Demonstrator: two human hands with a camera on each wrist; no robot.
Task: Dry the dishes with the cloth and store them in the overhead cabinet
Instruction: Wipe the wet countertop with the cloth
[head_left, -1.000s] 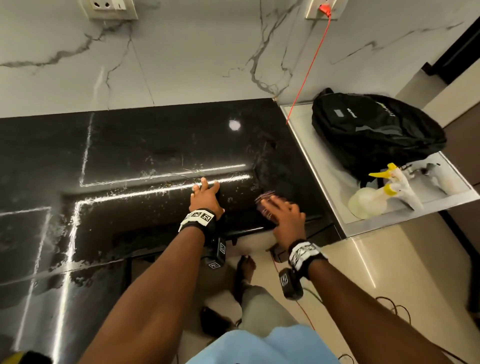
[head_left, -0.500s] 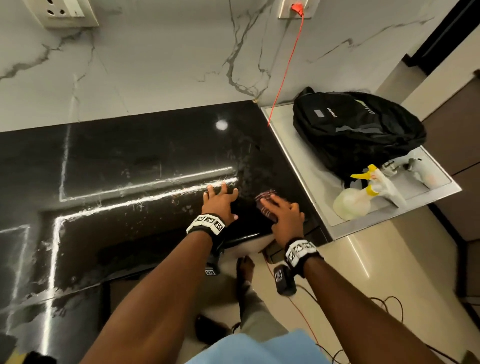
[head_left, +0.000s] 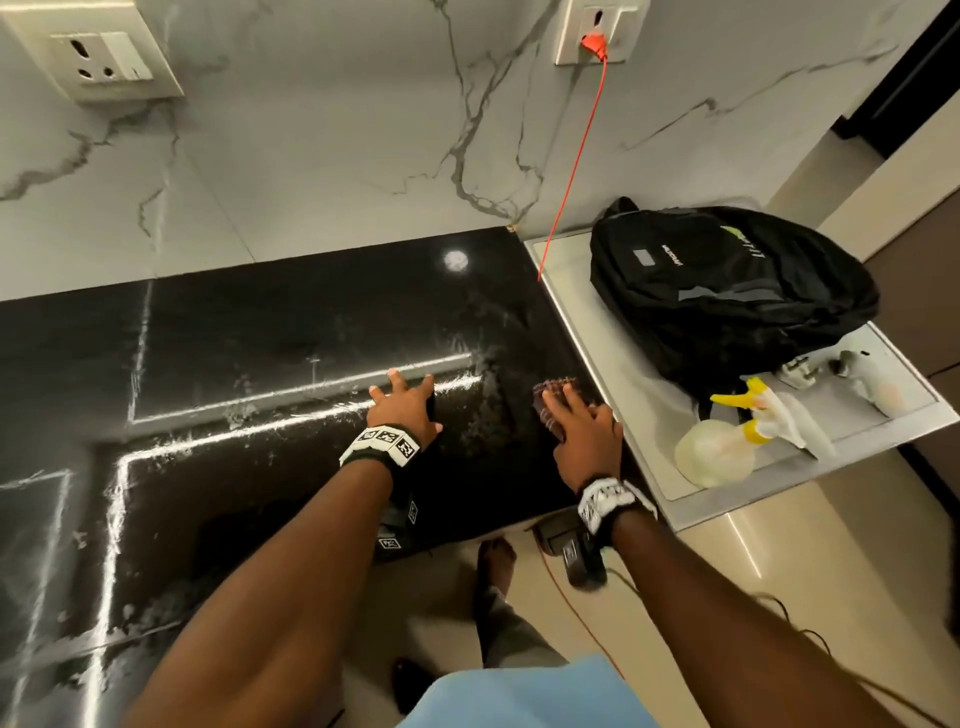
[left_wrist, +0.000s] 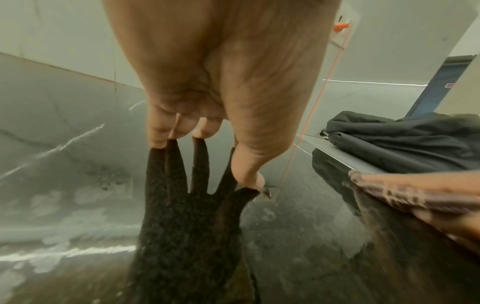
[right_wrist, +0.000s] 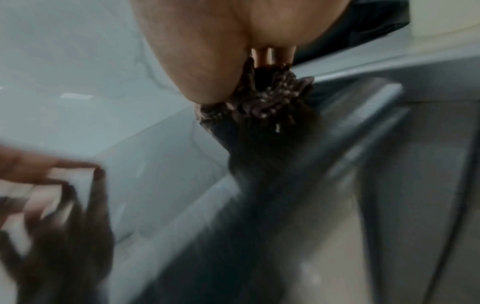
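My right hand (head_left: 584, 436) lies with straight fingers on a crumpled brown cloth (head_left: 550, 400) near the right end of the black countertop (head_left: 260, 338). In the right wrist view the fingertips press the bunched cloth (right_wrist: 262, 98) onto the stone, and the picture is blurred. My left hand (head_left: 402, 410) stands a little to the left, its spread fingertips touching the bare counter and nothing under it; the left wrist view shows the same hand (left_wrist: 207, 102) mirrored in the glossy stone. No dishes and no cabinet are in view.
A grey side surface (head_left: 675, 488) joins the counter on the right and carries a black backpack (head_left: 727, 291) and a spray bottle (head_left: 727, 447). A red cable (head_left: 576, 166) runs down the marble wall from a socket. Water streaks mark the counter.
My right hand has slid the cloth to the right, close to the counter's right edge. The gap between my hands has grown. The left hand stays on the counter.
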